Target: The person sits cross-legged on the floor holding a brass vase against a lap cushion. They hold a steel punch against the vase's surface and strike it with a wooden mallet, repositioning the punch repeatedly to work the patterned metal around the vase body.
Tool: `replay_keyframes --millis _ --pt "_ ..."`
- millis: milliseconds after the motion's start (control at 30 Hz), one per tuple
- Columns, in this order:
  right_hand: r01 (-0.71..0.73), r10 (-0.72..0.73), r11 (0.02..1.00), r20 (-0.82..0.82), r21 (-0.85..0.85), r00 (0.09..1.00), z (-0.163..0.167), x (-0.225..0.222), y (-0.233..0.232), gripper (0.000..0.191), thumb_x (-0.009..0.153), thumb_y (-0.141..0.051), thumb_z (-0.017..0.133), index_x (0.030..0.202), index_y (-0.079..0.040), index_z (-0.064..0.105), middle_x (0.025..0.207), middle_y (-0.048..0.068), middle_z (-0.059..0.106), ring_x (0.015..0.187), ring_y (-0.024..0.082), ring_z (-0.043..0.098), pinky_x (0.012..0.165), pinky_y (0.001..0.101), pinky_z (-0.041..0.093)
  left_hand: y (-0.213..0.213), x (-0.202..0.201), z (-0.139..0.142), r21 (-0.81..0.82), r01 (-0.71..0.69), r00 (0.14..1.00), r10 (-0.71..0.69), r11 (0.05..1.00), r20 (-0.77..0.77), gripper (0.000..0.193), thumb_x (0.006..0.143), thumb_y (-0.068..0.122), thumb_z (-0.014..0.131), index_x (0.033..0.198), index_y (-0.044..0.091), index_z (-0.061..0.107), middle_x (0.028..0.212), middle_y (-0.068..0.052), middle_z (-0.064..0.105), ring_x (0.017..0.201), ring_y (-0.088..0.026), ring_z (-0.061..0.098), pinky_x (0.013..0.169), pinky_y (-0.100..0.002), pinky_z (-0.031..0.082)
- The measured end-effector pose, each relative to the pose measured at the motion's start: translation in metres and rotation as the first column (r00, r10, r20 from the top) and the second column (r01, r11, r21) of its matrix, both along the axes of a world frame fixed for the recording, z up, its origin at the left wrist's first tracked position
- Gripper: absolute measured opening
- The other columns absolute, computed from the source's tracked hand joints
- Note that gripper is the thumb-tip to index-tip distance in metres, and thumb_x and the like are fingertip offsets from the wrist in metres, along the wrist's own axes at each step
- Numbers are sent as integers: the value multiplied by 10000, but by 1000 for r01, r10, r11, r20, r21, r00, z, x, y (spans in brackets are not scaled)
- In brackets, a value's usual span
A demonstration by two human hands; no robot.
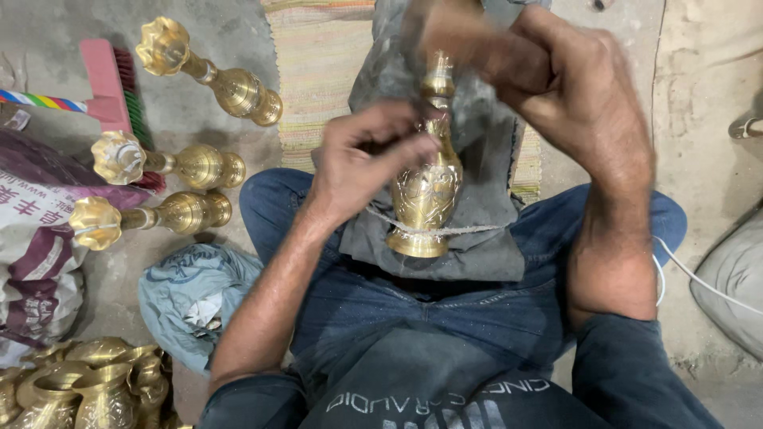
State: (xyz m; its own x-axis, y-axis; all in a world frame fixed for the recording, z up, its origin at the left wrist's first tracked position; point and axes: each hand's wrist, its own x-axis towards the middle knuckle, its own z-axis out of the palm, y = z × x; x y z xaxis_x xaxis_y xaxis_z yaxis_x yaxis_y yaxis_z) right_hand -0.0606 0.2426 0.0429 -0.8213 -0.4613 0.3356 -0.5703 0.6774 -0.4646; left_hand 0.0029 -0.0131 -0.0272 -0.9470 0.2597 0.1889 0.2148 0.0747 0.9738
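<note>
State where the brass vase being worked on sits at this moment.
In the head view the brass vase stands centre frame on a grey cloth over the person's lap, gripped at its neck by the left hand, with the right hand at its top.

Brass stands crowd the left; bare floor lies open rightward.

Brass vase: golden, with embossed relief on the belly. Cloth beneath: dark grey. Cord around the vase base: off-white. Jeans: blue. Woven mat: striped pink, green and cream. Three brass stands at left: polished gold. Brush: pink back, green and red bristles. Sack: maroon and white. Crumpled bag: pale blue. Floor: dusty grey-beige.
</note>
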Motion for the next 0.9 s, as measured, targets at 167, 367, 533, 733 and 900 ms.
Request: replay_keyframes --millis 167,367,533,733,900 --pt "-30 -33 994 555 104 831 -16 7 -17 669 725 -457 854 1231 -42 712 895 157 765 750 286 756 692 406 593 13 5 -18 467 -456 887 428 757 173 338 1035 239 719 1307 50 655 954 -47 747 805 -158 760 686 -323 668" --pt "-165 -2 956 567 243 824 -24 16 -28 938 551 -597 900 1285 -56 679 937 189 773 864 313 763 764 436 586 51 5 -22 679 -580 793 502 449 345 315 1045 220 691 1309 60 625 964 11 647 840 -69 595 729 -233 495" --pt "-327 305 941 628 -85 716 -33 -5 -18 970 606 -534 892 1381 -27 602 1126 153 769 1006 262 748 840 386 588 68 8 -9 701 -577 753 606 419 256 318 1103 234 684 1314 8 610 1082 0 643 973 -92 611 914 -292 521" --pt "-215 75 971 716 107 694 -25 -6 -4 843 652 -446 906 1368 -89 640 1106 129 776 910 252 758 797 381 607 49 6 2 599 -550 826 486 582 285 347 1051 234 697 1312 17 622 1051 -37 702 949 -133 703 818 -298 604" --pt "202 -212 976 551 80 807 -10 -11 19 497 891 -289 822 1109 92 589 904 335 639 891 378 723 757 446 558 28 10 16 188 -271 962 256 944 99 284 1058 193 727 1298 49 679 938 -51 751 886 -139 754 770 -291 636"
